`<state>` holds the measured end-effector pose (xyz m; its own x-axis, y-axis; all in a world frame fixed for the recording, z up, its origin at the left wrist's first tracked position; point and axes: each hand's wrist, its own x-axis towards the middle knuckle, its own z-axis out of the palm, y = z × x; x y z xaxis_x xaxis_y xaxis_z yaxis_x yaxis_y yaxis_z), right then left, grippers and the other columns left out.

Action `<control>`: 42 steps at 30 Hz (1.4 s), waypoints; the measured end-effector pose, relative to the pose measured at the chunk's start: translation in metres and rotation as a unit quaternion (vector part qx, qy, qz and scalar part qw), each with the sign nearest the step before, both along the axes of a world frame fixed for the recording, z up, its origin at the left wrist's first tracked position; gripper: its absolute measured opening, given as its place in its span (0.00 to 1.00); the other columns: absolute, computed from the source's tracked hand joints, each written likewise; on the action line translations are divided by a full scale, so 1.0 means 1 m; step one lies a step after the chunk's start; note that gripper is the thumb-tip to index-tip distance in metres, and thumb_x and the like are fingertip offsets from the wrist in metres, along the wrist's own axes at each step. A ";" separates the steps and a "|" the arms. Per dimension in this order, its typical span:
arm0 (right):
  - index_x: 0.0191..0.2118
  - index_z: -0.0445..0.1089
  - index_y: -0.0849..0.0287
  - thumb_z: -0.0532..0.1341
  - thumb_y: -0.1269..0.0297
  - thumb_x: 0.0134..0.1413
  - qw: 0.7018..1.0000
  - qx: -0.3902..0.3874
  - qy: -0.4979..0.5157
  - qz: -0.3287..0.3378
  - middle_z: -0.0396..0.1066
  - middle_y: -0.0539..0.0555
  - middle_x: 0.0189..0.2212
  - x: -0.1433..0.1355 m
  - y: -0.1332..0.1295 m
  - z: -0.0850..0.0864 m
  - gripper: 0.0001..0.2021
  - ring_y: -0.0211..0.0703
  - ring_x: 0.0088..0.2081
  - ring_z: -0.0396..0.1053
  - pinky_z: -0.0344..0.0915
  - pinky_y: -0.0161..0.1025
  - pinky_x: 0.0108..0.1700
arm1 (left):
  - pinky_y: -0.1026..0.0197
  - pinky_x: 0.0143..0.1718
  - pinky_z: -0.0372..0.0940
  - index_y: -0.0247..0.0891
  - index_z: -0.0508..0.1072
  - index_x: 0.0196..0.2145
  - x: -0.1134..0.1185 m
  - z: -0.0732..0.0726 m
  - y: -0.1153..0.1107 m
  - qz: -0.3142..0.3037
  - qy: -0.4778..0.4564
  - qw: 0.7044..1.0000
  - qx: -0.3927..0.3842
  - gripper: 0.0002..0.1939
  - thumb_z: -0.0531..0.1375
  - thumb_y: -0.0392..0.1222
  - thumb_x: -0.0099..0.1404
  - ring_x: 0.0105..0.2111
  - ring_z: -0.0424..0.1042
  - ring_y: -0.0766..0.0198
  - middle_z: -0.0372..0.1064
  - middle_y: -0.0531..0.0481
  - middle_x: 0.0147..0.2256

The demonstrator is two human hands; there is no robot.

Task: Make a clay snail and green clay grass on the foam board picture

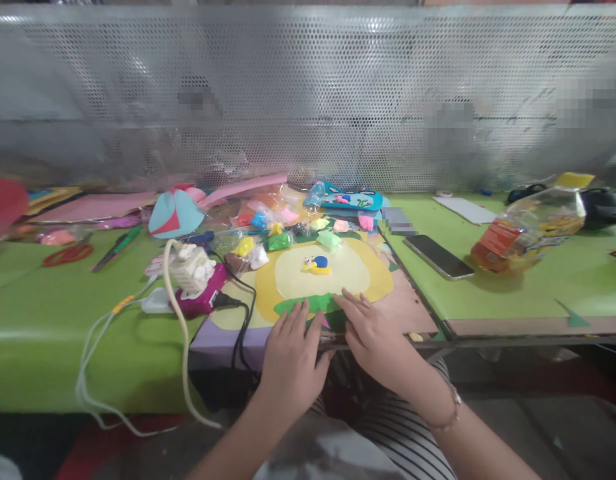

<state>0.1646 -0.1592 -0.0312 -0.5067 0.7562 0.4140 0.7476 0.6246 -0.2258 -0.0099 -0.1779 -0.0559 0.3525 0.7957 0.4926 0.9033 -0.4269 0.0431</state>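
My left hand (295, 347) lies flat with its fingers stretched over the near edge of a green paper strip (303, 304). On the strip's right end rest the fingers of my right hand (371, 333), spread and palm down. Beneath the strip is a cream paper oval (345, 270) on a larger yellow paper shape (383, 280). A small blue and yellow clay figure (319, 265), shaped like a snail, sits on the oval just beyond my fingertips. Neither hand grips anything that I can see.
Bags of coloured clay (279, 241) lie behind the paper. A magenta power strip (201, 297) with cables stands left, near scissors (115, 250). To the right are a phone (438, 257) and a tilted-looking plastic bottle (528, 230). A perforated metal panel (308, 100) closes the back.
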 end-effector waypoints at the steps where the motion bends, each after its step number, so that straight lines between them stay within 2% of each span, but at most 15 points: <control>1: 0.59 0.57 0.77 0.47 0.77 0.54 1.000 0.003 -0.014 -0.006 0.64 0.71 0.55 0.001 0.000 -0.001 0.25 0.56 0.61 0.56 0.59 0.56 0.60 | 0.45 0.55 0.60 0.32 0.67 0.53 0.001 0.000 0.000 0.002 -0.005 1.000 0.002 0.24 0.57 0.43 0.60 0.56 0.62 0.46 0.64 0.35 0.55; 5: 0.60 0.55 0.77 0.48 0.78 0.53 0.998 0.014 -0.064 -0.013 0.64 0.70 0.55 0.001 -0.003 -0.005 0.27 0.56 0.61 0.56 0.59 0.55 0.60 | 0.46 0.55 0.59 0.29 0.60 0.58 0.006 0.001 -0.001 0.018 -0.016 1.000 -0.003 0.31 0.58 0.44 0.59 0.56 0.62 0.47 0.64 0.34 0.54; 9: 0.61 0.55 0.75 0.48 0.76 0.55 0.995 0.028 -0.093 -0.027 0.63 0.68 0.56 0.000 -0.007 -0.003 0.26 0.56 0.61 0.56 0.59 0.55 0.60 | 0.43 0.53 0.59 0.40 0.61 0.59 0.013 0.006 -0.001 0.049 0.013 0.999 -0.016 0.31 0.60 0.46 0.58 0.54 0.63 0.44 0.64 0.36 0.53; 11: 0.61 0.55 0.75 0.48 0.75 0.56 0.993 0.031 -0.104 -0.037 0.63 0.67 0.57 -0.001 -0.008 -0.002 0.26 0.56 0.61 0.56 0.59 0.54 0.60 | 0.43 0.53 0.59 0.41 0.64 0.57 0.015 0.007 -0.002 0.056 0.025 0.998 -0.020 0.29 0.60 0.45 0.58 0.54 0.62 0.44 0.64 0.36 0.52; 17: 0.60 0.56 0.77 0.48 0.74 0.57 0.991 0.031 -0.119 -0.060 0.64 0.67 0.56 0.001 -0.008 -0.003 0.25 0.57 0.60 0.56 0.59 0.53 0.60 | 0.45 0.55 0.59 0.38 0.65 0.57 0.011 0.003 -0.002 0.050 0.037 0.998 -0.020 0.27 0.60 0.41 0.59 0.56 0.61 0.45 0.63 0.36 0.54; 26: 0.60 0.55 0.78 0.48 0.74 0.56 0.992 0.039 -0.104 -0.059 0.63 0.68 0.56 0.003 -0.009 -0.007 0.25 0.55 0.60 0.57 0.60 0.52 0.60 | 0.45 0.56 0.59 0.34 0.65 0.55 0.010 -0.001 -0.001 0.045 0.037 0.998 -0.003 0.26 0.59 0.38 0.59 0.56 0.62 0.46 0.63 0.37 0.56; 33: 0.61 0.54 0.76 0.48 0.75 0.55 0.995 0.040 -0.074 -0.052 0.64 0.68 0.56 0.005 -0.008 -0.010 0.26 0.54 0.60 0.58 0.60 0.54 0.60 | 0.49 0.57 0.58 0.28 0.60 0.57 0.004 -0.005 0.000 0.022 0.001 1.000 0.018 0.29 0.57 0.37 0.59 0.57 0.62 0.49 0.64 0.35 0.56; 37: 0.61 0.53 0.77 0.48 0.76 0.55 0.996 0.033 -0.070 -0.048 0.63 0.68 0.56 0.007 -0.008 -0.010 0.26 0.54 0.60 0.58 0.60 0.53 0.60 | 0.47 0.57 0.58 0.30 0.65 0.54 0.002 -0.004 0.001 0.018 0.016 1.000 0.011 0.26 0.58 0.36 0.58 0.56 0.63 0.48 0.64 0.37 0.55; 42: 0.60 0.53 0.80 0.47 0.76 0.55 0.995 0.032 -0.073 -0.059 0.64 0.69 0.55 0.007 -0.007 -0.010 0.26 0.55 0.59 0.58 0.60 0.53 0.60 | 0.47 0.57 0.59 0.31 0.65 0.55 0.004 -0.002 0.000 0.027 0.027 0.999 0.002 0.26 0.58 0.38 0.59 0.56 0.63 0.48 0.63 0.37 0.56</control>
